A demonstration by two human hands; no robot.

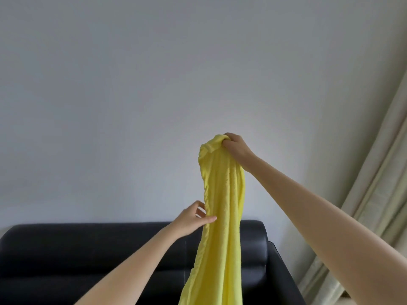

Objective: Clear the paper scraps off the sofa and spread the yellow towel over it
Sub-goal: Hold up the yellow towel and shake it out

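Towel [222, 216] bunched in right hand [234, 148] (left hand [191, 221] pinching edge)

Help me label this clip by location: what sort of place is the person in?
Probably a living room in a home. A black leather-look sofa stands against a plain pale wall, and a light curtain hangs at the right. The person holds up a yellow towel over the sofa.

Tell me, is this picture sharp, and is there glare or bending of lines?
Head view: soft, even daylight, no hard shadows; the towel and both hands are fairly sharp; the black sofa shows a dull sheen, no strong glare; the wide lens bends the curtain at the right edge.
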